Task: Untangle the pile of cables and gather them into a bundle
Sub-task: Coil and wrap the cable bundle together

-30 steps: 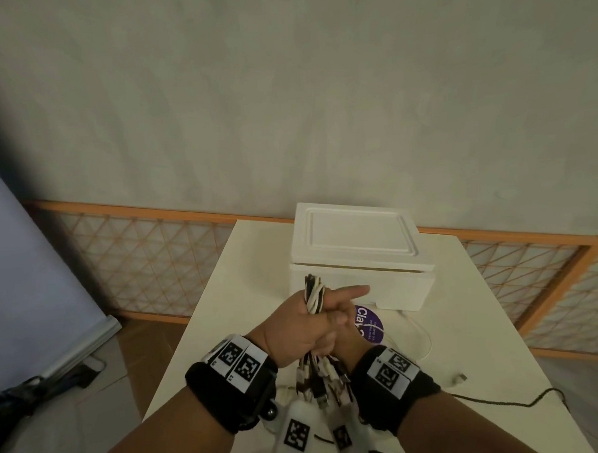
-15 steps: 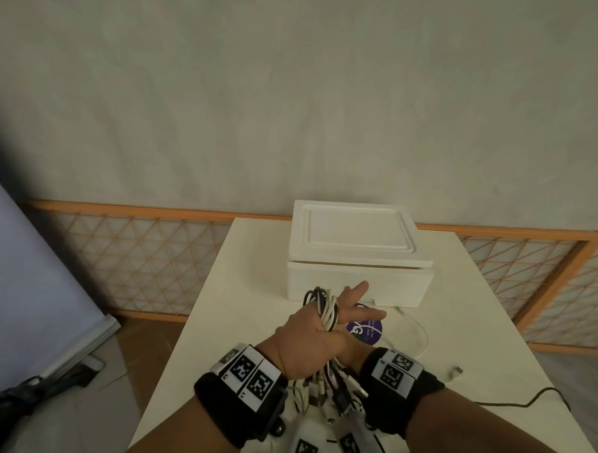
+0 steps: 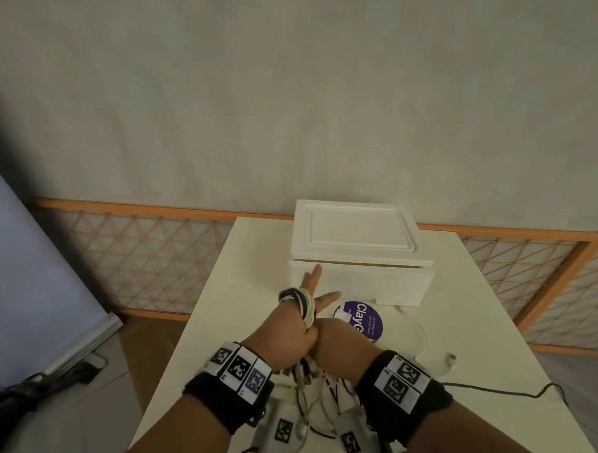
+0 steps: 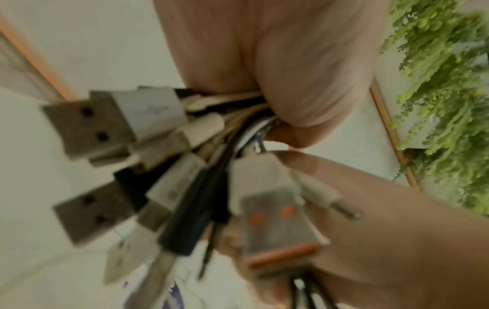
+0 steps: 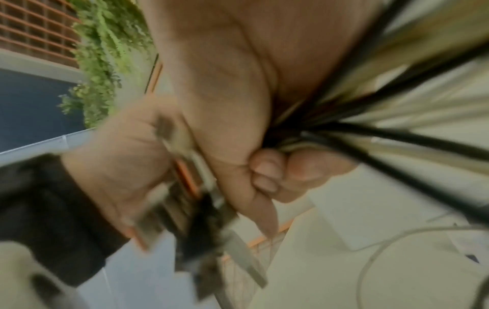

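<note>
Cables (image 3: 302, 303) mostly gathered: left hand (image 3: 288, 336) grips the looped bundle above the counter (image 3: 232, 297), plug ends hanging below. Right hand (image 3: 333, 334) pressed alongside, fingers clenched around strands. Left: one white cable (image 3: 420, 337) and a black lead (image 3: 496, 390) loose on counter.

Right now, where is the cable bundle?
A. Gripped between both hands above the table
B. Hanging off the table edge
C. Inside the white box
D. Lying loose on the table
A: the left hand and right hand both grip the cable bundle, its plugs fanning out below the fists.
</note>
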`<action>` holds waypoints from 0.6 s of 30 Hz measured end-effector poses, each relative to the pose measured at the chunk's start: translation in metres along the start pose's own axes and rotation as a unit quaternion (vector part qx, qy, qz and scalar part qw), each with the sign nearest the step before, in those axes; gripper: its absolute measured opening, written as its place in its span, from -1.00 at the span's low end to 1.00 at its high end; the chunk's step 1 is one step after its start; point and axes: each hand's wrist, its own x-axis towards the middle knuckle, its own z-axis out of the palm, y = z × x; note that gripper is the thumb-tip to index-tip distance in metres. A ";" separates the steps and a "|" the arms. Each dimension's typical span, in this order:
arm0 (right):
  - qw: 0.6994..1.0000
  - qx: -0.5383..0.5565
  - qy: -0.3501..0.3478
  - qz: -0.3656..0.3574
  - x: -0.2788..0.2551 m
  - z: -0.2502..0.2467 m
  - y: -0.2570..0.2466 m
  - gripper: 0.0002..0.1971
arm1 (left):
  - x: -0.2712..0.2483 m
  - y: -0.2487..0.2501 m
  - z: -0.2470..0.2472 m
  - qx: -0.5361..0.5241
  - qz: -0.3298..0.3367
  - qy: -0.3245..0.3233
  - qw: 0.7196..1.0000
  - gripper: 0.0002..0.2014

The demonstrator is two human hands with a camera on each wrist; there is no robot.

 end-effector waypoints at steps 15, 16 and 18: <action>0.991 0.050 0.033 0.116 -0.015 -0.007 0.007 -0.80 | 0.026 -0.015 -0.008 0.309 -0.217 -0.215 0.901 -0.36; 0.992 0.045 0.031 0.118 -0.017 -0.008 0.009 -0.80 | 0.017 -0.021 -0.007 0.270 -0.213 -0.174 0.923 -0.49; 0.993 0.037 0.035 0.107 -0.021 -0.011 0.012 -0.79 | 0.004 -0.034 -0.004 0.214 -0.189 -0.157 0.945 -0.69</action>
